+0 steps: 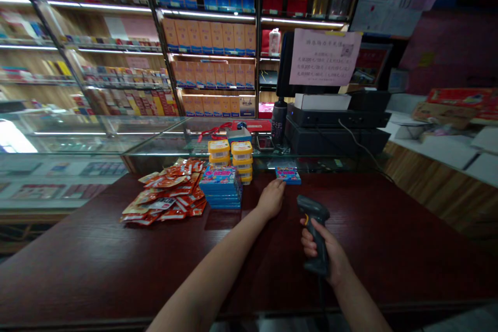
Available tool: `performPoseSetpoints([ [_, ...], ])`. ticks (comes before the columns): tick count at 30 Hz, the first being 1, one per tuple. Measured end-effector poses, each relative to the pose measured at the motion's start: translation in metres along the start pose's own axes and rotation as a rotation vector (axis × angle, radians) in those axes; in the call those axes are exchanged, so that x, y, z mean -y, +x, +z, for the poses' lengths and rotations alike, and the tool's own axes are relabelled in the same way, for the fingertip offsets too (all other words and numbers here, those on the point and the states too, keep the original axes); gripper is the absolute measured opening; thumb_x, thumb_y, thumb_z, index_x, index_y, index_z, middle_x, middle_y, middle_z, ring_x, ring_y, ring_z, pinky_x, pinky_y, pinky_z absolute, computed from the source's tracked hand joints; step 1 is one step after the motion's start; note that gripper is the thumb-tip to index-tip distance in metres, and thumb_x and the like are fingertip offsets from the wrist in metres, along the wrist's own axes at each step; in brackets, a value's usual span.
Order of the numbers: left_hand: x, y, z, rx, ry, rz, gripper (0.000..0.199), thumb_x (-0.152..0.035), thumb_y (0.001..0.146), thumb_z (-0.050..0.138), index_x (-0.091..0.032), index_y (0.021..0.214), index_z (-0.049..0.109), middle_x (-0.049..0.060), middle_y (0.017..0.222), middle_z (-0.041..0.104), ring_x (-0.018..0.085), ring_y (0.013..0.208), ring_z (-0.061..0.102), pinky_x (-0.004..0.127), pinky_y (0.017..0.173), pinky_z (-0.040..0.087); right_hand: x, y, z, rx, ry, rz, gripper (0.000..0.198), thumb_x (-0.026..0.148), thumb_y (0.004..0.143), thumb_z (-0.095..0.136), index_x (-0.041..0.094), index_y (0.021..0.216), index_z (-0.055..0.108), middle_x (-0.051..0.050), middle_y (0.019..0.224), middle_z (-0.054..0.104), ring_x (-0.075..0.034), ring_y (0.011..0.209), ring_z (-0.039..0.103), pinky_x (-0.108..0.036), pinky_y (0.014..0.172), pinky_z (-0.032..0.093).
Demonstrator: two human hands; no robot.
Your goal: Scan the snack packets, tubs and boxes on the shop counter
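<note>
My left hand (271, 198) reaches forward over the dark wooden counter, its fingers curled at the near left corner of a small, flat blue box (288, 176) with a pink print. The fingertips are partly hidden. My right hand (330, 249) is wrapped round the grip of a dark barcode scanner (317, 233), with its head tilted up and pointing forward left, and a finger by the yellow trigger. To the left of my left hand stands a stack of similar blue boxes (221, 187). Behind it are two stacks of yellow-lidded tubs (241, 158), and beside it lies a heap of orange snack packets (171, 192).
Behind the counter's wooden top (116, 275) runs a glass display case (187, 140) with a phone (265, 142) on it. A monitor with a pink notice (324, 57) stands above black till equipment (336, 129). Shelves of boxed goods (210, 36) line the back; cartons (447, 150) lie at right.
</note>
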State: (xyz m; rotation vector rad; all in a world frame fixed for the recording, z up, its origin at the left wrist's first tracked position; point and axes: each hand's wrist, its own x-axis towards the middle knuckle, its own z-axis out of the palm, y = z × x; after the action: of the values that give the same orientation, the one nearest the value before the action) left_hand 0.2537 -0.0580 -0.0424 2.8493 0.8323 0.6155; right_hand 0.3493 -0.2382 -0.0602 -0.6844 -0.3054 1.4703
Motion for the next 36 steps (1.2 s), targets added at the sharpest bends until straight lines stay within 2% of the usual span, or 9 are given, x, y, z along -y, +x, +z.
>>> performPoseSetpoints([
  [4,0.001,0.037,0.017,0.078,0.073,-0.019,0.056,-0.011,0.085,0.045,-0.013,0.140,0.036,0.016,0.147,0.037,0.027,0.139,0.030,0.046,0.112,0.027,-0.003,0.000,0.002,-0.029,0.002,-0.020,0.033,0.039,0.069,0.077,0.017,0.088,0.062,0.007,0.054,0.048,-0.004,0.040,0.038,-0.014,0.034,0.029],
  [8,0.005,0.050,0.027,0.104,0.091,-0.065,0.052,-0.014,0.089,0.042,-0.018,0.140,0.036,0.013,0.148,0.037,0.027,0.139,0.029,0.053,0.111,0.025,-0.004,0.000,0.003,-0.052,-0.027,-0.030,0.035,0.041,0.068,0.077,0.018,0.089,0.061,0.008,0.053,0.047,-0.005,0.040,0.038,-0.014,0.033,0.027],
  [11,0.008,0.047,0.024,0.041,0.125,-0.046,0.037,-0.016,0.090,0.044,-0.017,0.126,0.051,0.013,0.135,0.052,0.026,0.129,0.043,0.051,0.110,0.024,-0.003,0.000,0.004,-0.053,-0.028,-0.037,0.035,0.041,0.069,0.077,0.017,0.089,0.061,0.008,0.053,0.047,-0.004,0.040,0.038,-0.014,0.034,0.027],
  [14,0.009,0.041,0.015,-0.013,0.216,0.028,0.023,-0.019,0.090,0.045,-0.013,0.105,0.061,0.015,0.109,0.063,0.026,0.110,0.054,0.045,0.101,0.035,-0.003,0.000,0.005,-0.062,-0.023,-0.036,0.036,0.041,0.068,0.078,0.017,0.089,0.061,0.008,0.053,0.048,-0.004,0.040,0.038,-0.014,0.034,0.027],
  [20,0.011,0.035,0.002,0.005,0.251,0.156,0.027,-0.012,0.090,0.038,-0.013,0.091,0.065,0.017,0.095,0.062,0.027,0.099,0.053,0.039,0.079,0.043,-0.003,0.001,0.004,-0.050,-0.029,-0.030,0.035,0.041,0.068,0.077,0.017,0.089,0.062,0.007,0.053,0.048,-0.004,0.040,0.038,-0.014,0.034,0.027],
  [26,0.023,0.015,-0.021,-0.042,0.233,0.032,0.018,-0.010,0.087,0.045,-0.015,0.090,0.062,0.013,0.095,0.059,0.022,0.093,0.055,0.032,0.074,0.046,-0.002,-0.001,0.004,-0.034,-0.024,-0.033,0.033,0.040,0.070,0.077,0.017,0.088,0.062,0.007,0.054,0.049,-0.004,0.041,0.039,-0.014,0.034,0.029],
  [29,0.023,-0.007,-0.031,-0.251,0.028,-0.125,0.011,-0.015,0.085,0.050,-0.016,0.090,0.060,0.008,0.090,0.060,0.019,0.085,0.057,0.031,0.076,0.047,-0.003,-0.002,0.005,-0.025,-0.035,-0.035,0.031,0.039,0.070,0.077,0.017,0.088,0.063,0.006,0.054,0.050,-0.004,0.041,0.040,-0.014,0.034,0.029],
  [32,0.016,-0.033,-0.031,-0.476,-0.358,-0.318,0.007,-0.022,0.080,0.057,-0.017,0.085,0.059,0.003,0.080,0.061,0.016,0.074,0.058,0.028,0.069,0.047,-0.004,-0.005,0.006,-0.011,-0.089,-0.053,0.035,0.042,0.068,0.078,0.017,0.088,0.064,0.006,0.053,0.051,-0.005,0.040,0.040,-0.014,0.034,0.029],
  [36,0.001,-0.064,-0.024,-0.591,-0.881,-0.498,0.022,-0.029,0.071,0.066,-0.016,0.088,0.060,0.002,0.075,0.066,0.016,0.068,0.062,0.028,0.065,0.050,-0.006,-0.011,0.012,0.015,-0.236,-0.069,0.037,0.043,0.070,0.075,0.018,0.095,0.064,0.006,0.053,0.053,-0.006,0.039,0.042,-0.015,0.034,0.031],
])
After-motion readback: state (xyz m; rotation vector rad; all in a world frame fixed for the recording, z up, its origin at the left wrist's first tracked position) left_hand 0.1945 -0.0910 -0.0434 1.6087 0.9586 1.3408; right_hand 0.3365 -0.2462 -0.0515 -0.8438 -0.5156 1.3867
